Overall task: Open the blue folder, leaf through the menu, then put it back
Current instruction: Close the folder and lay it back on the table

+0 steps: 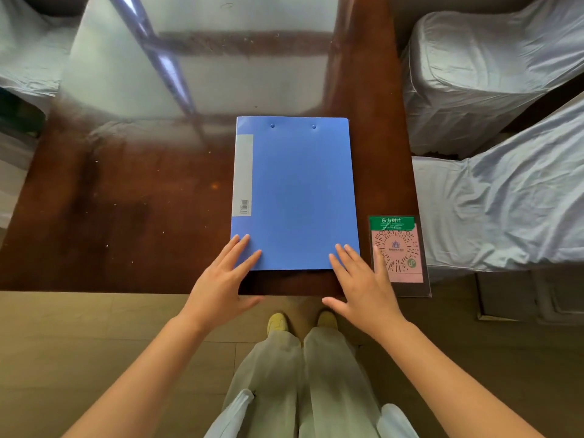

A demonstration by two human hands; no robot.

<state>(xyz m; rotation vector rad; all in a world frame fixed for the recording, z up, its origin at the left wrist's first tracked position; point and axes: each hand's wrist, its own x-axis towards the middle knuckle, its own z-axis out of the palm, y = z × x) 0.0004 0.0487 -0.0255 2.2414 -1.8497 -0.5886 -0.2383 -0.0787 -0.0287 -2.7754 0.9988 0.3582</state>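
Low in the frame, two bare forearms reach up from above pale trousers and yellow shoes (277, 321). The left hand (221, 282) and right hand (363, 286) lie flat with fingers spread, gripping nothing, fingertips on the near corners of the folder (294, 191). It lies closed at centre on the brown table (126, 200), just left of a QR card (398, 251).

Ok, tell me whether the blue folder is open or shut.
Shut. The blue folder lies flat on the table, cover down, no pages showing.
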